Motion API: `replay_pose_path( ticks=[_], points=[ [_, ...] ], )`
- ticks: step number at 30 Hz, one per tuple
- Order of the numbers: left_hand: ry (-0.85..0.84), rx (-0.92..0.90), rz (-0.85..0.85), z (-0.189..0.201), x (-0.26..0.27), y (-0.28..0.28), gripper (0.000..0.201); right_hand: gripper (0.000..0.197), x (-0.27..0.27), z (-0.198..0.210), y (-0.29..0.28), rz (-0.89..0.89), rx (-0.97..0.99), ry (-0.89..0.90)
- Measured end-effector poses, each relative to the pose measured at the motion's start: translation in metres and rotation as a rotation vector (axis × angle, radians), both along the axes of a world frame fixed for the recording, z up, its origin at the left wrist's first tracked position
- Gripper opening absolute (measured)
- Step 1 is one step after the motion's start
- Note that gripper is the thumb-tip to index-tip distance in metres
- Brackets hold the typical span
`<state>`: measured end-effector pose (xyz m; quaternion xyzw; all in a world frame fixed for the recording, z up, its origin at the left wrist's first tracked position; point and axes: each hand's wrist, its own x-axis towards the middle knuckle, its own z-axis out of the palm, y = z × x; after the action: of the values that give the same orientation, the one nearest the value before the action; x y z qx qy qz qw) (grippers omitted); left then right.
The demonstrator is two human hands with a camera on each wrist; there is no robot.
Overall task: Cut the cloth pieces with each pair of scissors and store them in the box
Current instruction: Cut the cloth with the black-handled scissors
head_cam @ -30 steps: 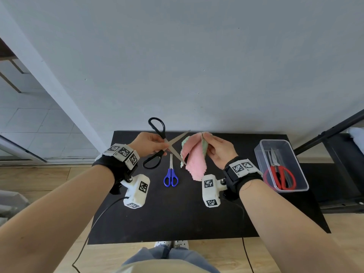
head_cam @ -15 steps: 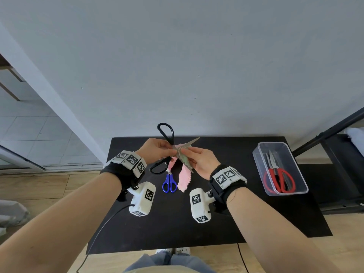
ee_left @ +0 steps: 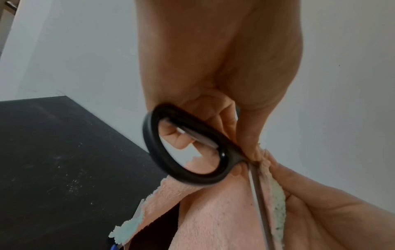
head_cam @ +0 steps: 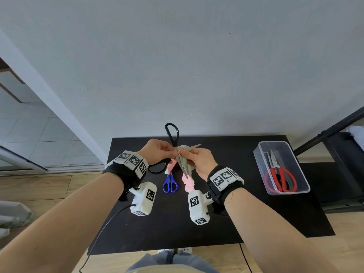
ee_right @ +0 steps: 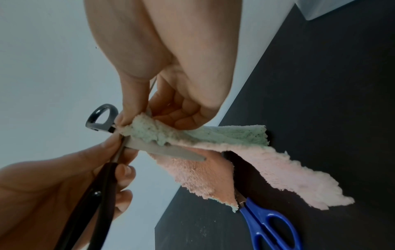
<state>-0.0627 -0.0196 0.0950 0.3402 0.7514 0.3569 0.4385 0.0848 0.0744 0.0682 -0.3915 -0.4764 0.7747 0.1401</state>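
Head view: black scissors point(head_cam: 178, 154) open, 1 blade pointing right, cloth point(head_cam: 185, 164) between.

Both forearms were bare. Each wrist wore a black strap point(head_cam: 118, 170) topped by a white band of black-and-white square markers point(head_cam: 224, 177). Below each hung a white camera block point(head_cam: 143, 200) bearing similar markers; a black cable point(head_cam: 102, 231) trailed from the left one.
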Motion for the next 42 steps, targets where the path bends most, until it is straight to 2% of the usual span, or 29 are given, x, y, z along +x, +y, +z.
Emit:
replay_pose_path(
  ticks=[7, 11, 15, 17, 21, 26, 29, 33, 42],
  points=[
    [0.019, -0.021, -0.026, -0.004, -0.008, -0.006, 0.007, 0.012, 0.005, -0.003, 0.009, -0.051, 0.014, -0.046],
    [-0.047, -0.027, -0.043, -0.002, -0.014, -0.014, 0.01, 0.019, 0.012, -0.005, 0.022, -0.074, 0.052, -0.087],
    [-0.051, -0.014, -0.038, -0.002, -0.013, -0.013, 0.008, 0.013, 0.012, -0.001, 0.031, -0.167, -0.002, -0.039],
    [-0.077, -0.003, -0.009, -0.001, -0.015, -0.017, 0.006, 0.01, 0.017, 0.003, 0.038, -0.21, -0.022, -0.021],
    [-0.117, 0.016, 0.087, 0.0, -0.02, -0.026, 0.011, 0.016, 0.026, 0.005, 0.044, -0.205, -0.006, -0.031],
    [-0.198, 0.03, 0.202, 0.006, -0.021, -0.023, 0.005, 0.017, 0.029, 0.004, 0.04, -0.216, -0.023, -0.034],
    [-0.248, 0.069, 0.204, 0.009, -0.02, -0.023, 0.008, 0.02, 0.029, 0.005, 0.04, -0.227, -0.022, -0.034],
    [-0.274, 0.079, 0.216, 0.007, -0.021, -0.022, 0.012, 0.016, 0.028, 0.009, 0.04, -0.235, -0.024, -0.022],
    [-0.276, 0.056, 0.212, 0.003, -0.022, -0.019, 0.023, 0.019, 0.027, 0.011, 0.04, -0.248, -0.021, -0.033]
  ],
)
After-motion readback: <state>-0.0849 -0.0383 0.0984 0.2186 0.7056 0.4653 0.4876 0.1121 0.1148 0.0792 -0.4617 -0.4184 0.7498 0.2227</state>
